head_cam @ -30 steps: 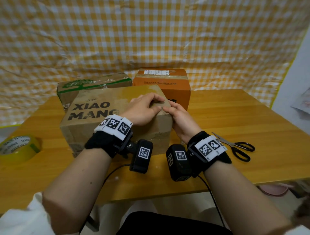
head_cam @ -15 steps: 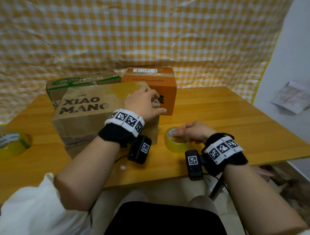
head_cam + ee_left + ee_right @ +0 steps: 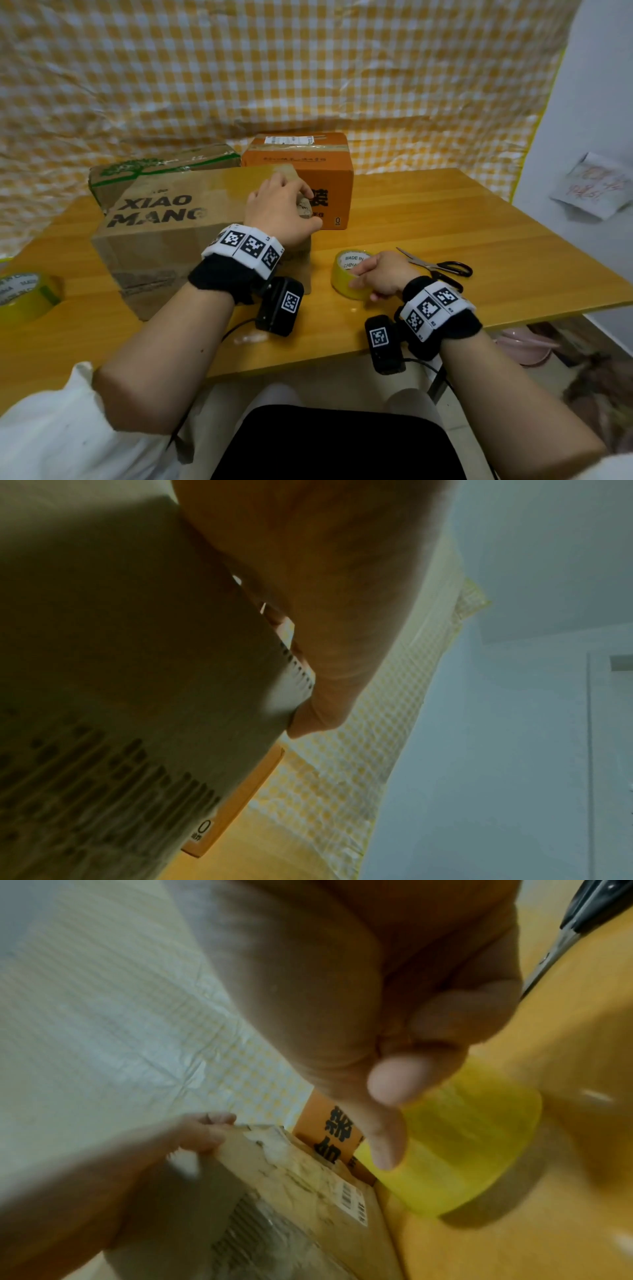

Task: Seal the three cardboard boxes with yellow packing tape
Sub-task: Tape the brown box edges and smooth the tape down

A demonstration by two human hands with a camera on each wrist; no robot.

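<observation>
A brown box marked XIAO MANG [image 3: 171, 219] stands on the wooden table [image 3: 445, 219], with a green-printed box [image 3: 164, 164] and an orange box [image 3: 301, 171] behind it. My left hand [image 3: 305, 212] grips the brown box's top right corner, fingers curled over the edge; in the left wrist view the thumb [image 3: 308, 723] presses on the box's side [image 3: 137, 669]. To the right, a yellow tape roll [image 3: 342, 284] lies flat on the table. My right hand [image 3: 370, 277] holds it from above, and the thumb [image 3: 383, 1137] lies against the roll [image 3: 462, 1150].
Black-handled scissors [image 3: 442, 267] lie just right of my right hand. A second yellow tape roll [image 3: 24, 298] sits at the table's left edge. A checked yellow sheet [image 3: 308, 68] hangs behind the table. A white wall [image 3: 599, 102] stands on the right.
My right hand left the brown box's corner and came down to the right onto the tape roll. My left hand stayed on the box's corner.
</observation>
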